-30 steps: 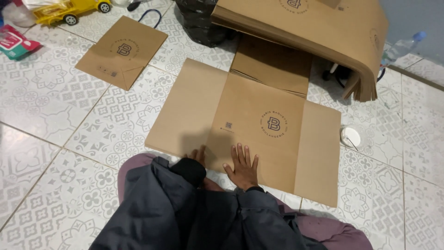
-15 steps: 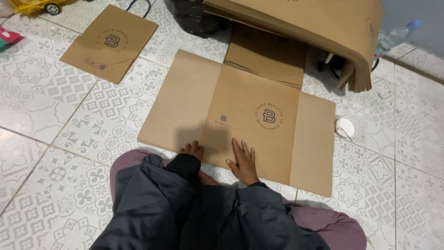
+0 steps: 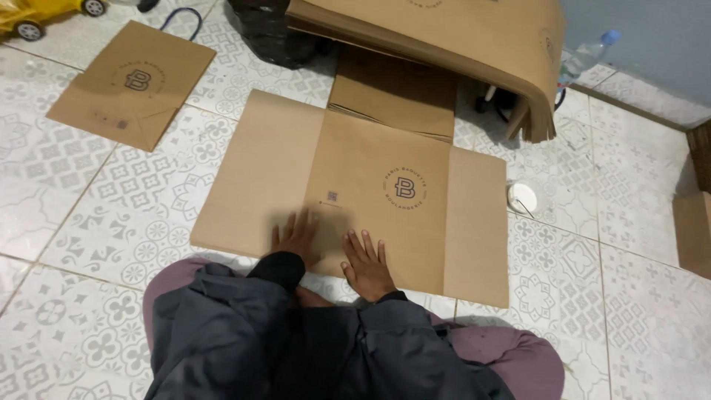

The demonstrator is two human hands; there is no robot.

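Pale patterned tile floor (image 3: 111, 222) carries it all. A flat unfolded brown paper sheet (image 3: 370, 192) lies in the middle. Up left sits a finished brown paper bag (image 3: 133, 83), flat, with a yellow toy car (image 3: 33, 16) beyond it. A small white disc (image 3: 522, 197) rests just beside the sheet's right edge. A clear plastic bottle (image 3: 585, 55) lies near the wall.

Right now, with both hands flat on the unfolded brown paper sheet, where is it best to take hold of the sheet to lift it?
Probably the near edge of the flat brown paper sheet, from the person's own side. That edge lies right under the left hand and right hand. The far flap runs toward the stack of brown paper, so that side is crowded.
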